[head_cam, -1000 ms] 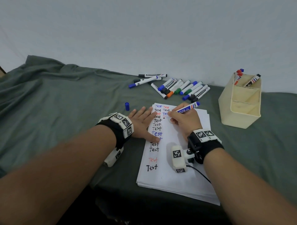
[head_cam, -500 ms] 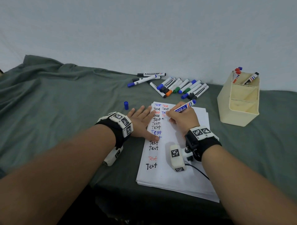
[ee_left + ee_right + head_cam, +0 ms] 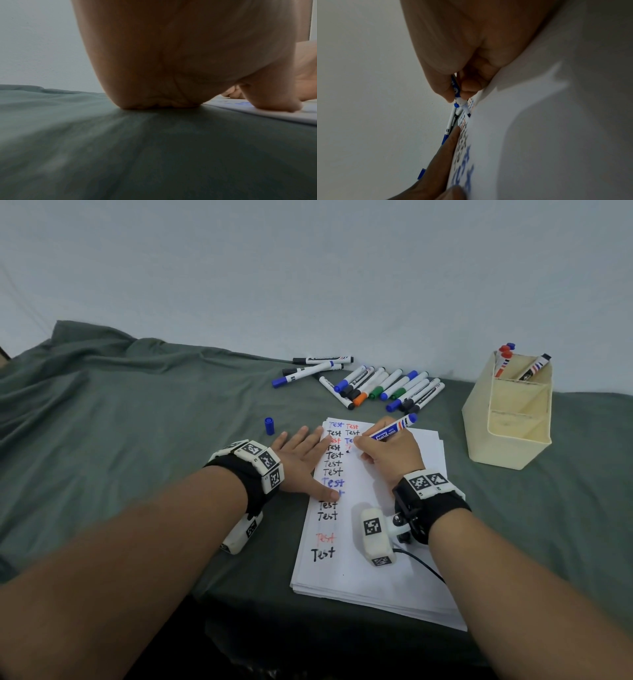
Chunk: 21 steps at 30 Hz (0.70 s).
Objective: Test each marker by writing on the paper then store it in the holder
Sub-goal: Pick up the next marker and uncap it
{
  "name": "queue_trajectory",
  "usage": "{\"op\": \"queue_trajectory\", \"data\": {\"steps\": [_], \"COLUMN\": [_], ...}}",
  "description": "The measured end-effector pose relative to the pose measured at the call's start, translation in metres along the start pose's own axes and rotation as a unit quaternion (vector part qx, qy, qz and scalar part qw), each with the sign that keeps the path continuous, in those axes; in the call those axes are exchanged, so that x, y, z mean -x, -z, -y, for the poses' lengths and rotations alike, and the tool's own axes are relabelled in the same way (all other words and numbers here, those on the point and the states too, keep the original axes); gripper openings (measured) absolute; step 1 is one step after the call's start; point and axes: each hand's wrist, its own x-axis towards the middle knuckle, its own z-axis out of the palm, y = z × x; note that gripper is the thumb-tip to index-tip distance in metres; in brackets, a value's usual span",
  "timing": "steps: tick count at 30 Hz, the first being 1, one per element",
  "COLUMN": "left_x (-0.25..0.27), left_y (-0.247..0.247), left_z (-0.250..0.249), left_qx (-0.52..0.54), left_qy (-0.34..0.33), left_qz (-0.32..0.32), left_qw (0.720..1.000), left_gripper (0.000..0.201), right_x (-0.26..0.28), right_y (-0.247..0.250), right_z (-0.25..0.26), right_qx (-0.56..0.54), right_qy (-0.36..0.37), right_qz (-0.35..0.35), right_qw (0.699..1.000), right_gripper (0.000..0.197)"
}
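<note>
Where the pale blank wall (image 3: 308, 268) meets the bench, a grey-green cloth (image 3: 120, 412) covers the whole top; it is soft and matte, with loose folds at the far left. On this cloth lies a thin stack of white paper (image 3: 376, 577), smooth and rectangular, with two columns of the word "Test" in black, blue and red.

The left hand (image 3: 301, 460) lies flat with fingers spread, half on the cloth and half on the left edge of the paper, and its thumb presses on the written column. The right hand (image 3: 390, 453) pinches a blue marker (image 3: 394, 429) between thumb and fingers; the white plastic barrel is tilted, its blue end points up and away, and the dark tip (image 3: 468, 115) touches the paper near the top of the second column.

A small blue cap (image 3: 269, 426), a short cylinder, stands on the cloth just beyond the left hand. Behind the paper a loose group of capped markers (image 3: 376, 383) lies near the wall. To the right stands the holder (image 3: 510, 419), a cream plastic box with stepped compartments; a few markers lean in its rear compartment.
</note>
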Motion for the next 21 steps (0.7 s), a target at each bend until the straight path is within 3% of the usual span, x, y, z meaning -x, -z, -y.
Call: {"op": "queue_trajectory", "data": {"steps": [13,21], "left_x": [0.0017,0.0015], "left_y": [0.002,0.0011], "left_z": [-0.002,-0.0015], "left_qx": [0.002,0.001], "left_qy": [0.004,0.003], "left_qz": [0.006,0.002], "left_qw": [1.0,1.0], "left_gripper": [0.121,0.121], "right_x": [-0.0014,-0.002], "right_y": [-0.001,-0.0013], "right_z": [0.0021,0.0005], "right_qx": [0.02,0.017], "right_qy": [-0.006,0.004], "right_qz": [0.013,0.013], "right_qw": [1.0,1.0], "right_gripper": [0.02,0.014]}}
